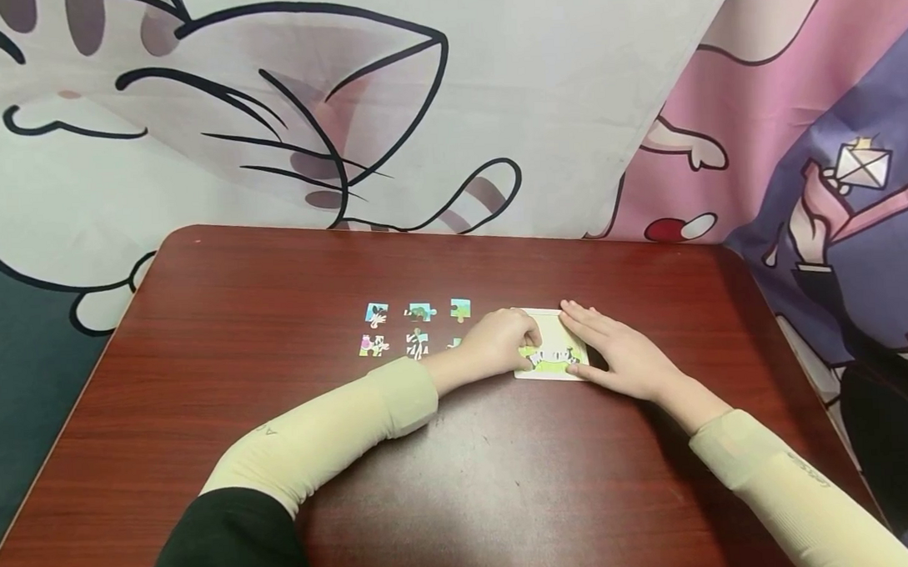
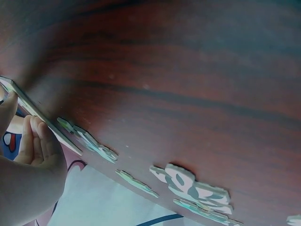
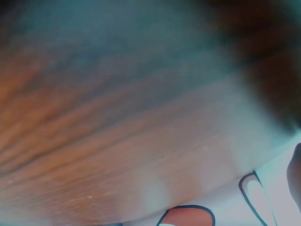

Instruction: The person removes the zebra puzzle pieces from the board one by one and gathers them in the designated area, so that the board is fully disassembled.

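We are seeing the card (image 1: 553,323), printed with a pale scene above a green strip, lying flat on the worktop (image 1: 520,469), right of its middle and closer to the far edge than to us. The right hand (image 1: 625,354) is resting along the card's right edge with its fingers straight, the thumb spreading apart from them toward the card's near corner; we are taking this as a way of keeping the card from sliding. The left hand (image 1: 495,342) is bending its fingers over the card's left edge, its thumb standing a little apart from the fingertips; we are guessing that it is pressing or adjusting something there, but we cannot tell whether it is pinching a piece, since the fingers are covering that part. Left of the card, puzzle pieces are lying in two rows of three, running roughly parallel to the far edge: the farther row is ending in a blue-and-green piece (image 1: 461,309), while the left forearm and hand are partly hiding the nearer row's last piece (image 1: 454,343). The pieces are sitting apart from one another, probably so that each is staying easy to see and pick up.
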Demonstrator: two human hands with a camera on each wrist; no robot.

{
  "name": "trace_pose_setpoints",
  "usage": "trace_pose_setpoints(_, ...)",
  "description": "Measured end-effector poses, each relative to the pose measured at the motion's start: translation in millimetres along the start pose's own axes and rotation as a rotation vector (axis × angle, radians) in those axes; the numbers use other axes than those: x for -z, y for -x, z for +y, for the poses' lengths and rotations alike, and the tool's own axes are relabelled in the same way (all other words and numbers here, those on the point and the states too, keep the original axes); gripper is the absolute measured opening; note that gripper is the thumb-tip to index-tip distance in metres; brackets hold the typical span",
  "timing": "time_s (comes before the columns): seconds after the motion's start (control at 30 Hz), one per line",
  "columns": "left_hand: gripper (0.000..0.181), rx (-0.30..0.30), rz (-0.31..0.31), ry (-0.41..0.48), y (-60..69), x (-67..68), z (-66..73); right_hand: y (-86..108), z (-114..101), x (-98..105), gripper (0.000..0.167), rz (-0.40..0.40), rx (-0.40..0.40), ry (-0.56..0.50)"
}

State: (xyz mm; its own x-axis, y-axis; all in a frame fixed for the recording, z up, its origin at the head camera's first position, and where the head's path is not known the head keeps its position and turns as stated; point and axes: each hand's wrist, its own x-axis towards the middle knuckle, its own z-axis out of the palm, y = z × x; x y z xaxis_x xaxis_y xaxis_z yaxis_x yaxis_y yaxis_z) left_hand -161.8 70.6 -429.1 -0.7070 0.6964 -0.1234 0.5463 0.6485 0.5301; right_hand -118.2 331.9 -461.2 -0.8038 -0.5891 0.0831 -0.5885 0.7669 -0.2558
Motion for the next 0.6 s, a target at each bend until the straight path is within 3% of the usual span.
trace_pose_setpoints(0.6,0.029,0.0,0.0,0.029,-2.7,-3.3,-3.4,-9.5,-3.6,-8.0,0.081,-0.001,-0.031,0.015)
